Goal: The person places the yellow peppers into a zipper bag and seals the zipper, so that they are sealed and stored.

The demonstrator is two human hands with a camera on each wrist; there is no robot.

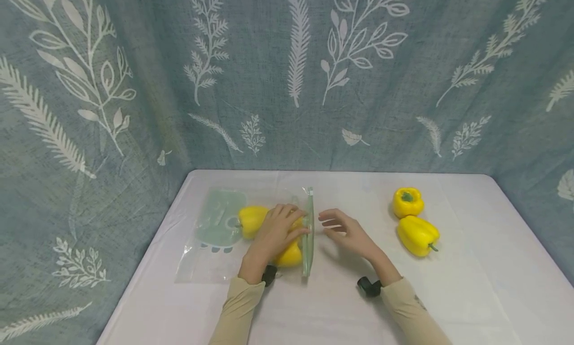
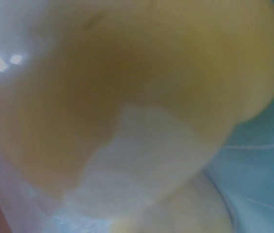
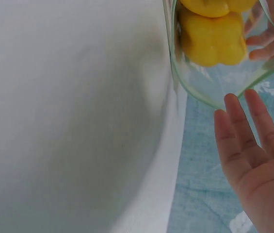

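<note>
A clear zip bag (image 1: 308,255) with a pale green zip edge lies on its side, its mouth facing right. Inside it are yellow bell peppers (image 1: 252,220), some partly covered by my left hand (image 1: 280,230). That hand lies over the bag's top, its fingers holding the upper rim by the mouth. Through the mouth, the right wrist view shows two peppers (image 3: 214,39). My right hand (image 1: 347,230) hovers just right of the mouth, fingers spread and nothing in them. Blurred yellow fills most of the left wrist view.
Two more yellow bell peppers, one upright (image 1: 407,203) and one on its side (image 1: 418,236), touch each other on the right of the white table (image 1: 471,285). A blue-green leaf-patterned curtain (image 1: 269,86) stands behind and at the sides.
</note>
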